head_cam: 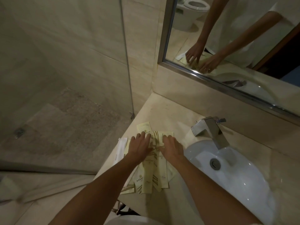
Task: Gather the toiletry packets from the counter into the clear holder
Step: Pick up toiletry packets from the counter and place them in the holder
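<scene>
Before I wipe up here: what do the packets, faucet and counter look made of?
Packets: pale yellow, matte, probably paper, lying flat with printed stripes. Faucet: shiny metal, seemingly chrome-plated, with bright reflections. Counter: beige polished stone, perhaps marble, faintly veined.

I see a pale stone counter (162,111) running from the corner at 12 o'clock down toward me. A heap of yellow packets (151,176) lies fanned and overlapping on it, at its middle. At 9 o'clock of the heap, just beside it at the counter's left edge, lies a white packet (120,148). At 3 o'clock a white sink (243,176) is set into the counter, and a metal faucet (211,130) stands on the counter at the sink's 12 o'clock.
</scene>
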`<state>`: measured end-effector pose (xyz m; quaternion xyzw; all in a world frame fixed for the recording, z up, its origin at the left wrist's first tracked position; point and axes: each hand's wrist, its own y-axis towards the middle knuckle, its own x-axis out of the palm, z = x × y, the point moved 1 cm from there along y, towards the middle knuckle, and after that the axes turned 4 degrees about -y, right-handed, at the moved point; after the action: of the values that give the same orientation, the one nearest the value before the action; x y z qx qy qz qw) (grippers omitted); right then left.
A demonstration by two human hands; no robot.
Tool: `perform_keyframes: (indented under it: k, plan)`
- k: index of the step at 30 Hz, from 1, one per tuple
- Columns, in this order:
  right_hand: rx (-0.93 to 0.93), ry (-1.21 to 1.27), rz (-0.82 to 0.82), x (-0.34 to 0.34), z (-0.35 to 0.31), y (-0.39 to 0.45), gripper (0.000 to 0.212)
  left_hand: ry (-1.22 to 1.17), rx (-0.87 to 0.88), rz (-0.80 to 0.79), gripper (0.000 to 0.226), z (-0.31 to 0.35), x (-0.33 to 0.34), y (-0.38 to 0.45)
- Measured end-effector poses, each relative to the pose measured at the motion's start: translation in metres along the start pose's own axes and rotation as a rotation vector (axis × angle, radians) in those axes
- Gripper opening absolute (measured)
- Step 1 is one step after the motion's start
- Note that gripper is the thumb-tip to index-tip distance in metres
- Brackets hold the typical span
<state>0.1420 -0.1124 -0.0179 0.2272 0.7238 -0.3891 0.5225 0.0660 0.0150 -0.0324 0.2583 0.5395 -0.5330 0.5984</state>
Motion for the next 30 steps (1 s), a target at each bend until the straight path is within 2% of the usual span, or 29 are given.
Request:
perform_keyframes:
  k: [5,8,12,18,21,24,27,30]
  plan:
    - [-0.06,-0.063,0.039,-0.004,0.004,0.028,0.037,-0.037,-0.097,0.062,0.046,-0.017,-0.006,0.028]
    - [-0.102,-0.125,0.008,-0.004,0.008,0.042,0.044,-0.043,-0.124,0.063,0.043,-0.023,-0.007,0.047]
    - [-0.136,-0.162,-0.064,-0.002,0.01,0.054,0.047,0.011,-0.11,-0.005,0.059,-0.027,-0.007,0.064]
    - [-0.152,-0.165,-0.008,-0.001,0.011,0.058,0.046,0.027,-0.122,-0.05,0.064,-0.024,-0.005,0.077]
    - [-0.121,-0.161,0.086,-0.009,0.009,0.058,0.039,0.056,-0.138,-0.022,0.063,-0.025,-0.007,0.083]
    - [-0.09,-0.124,0.165,-0.018,0.01,0.057,0.028,0.093,-0.128,0.048,0.049,-0.026,-0.009,0.086]
    - [-0.061,-0.115,0.2,-0.026,0.017,0.057,0.023,0.011,-0.131,0.113,0.038,-0.027,-0.012,0.087]
    - [-0.039,-0.117,0.213,-0.034,0.025,0.053,0.017,-0.063,-0.116,0.142,0.037,-0.021,-0.02,0.087]
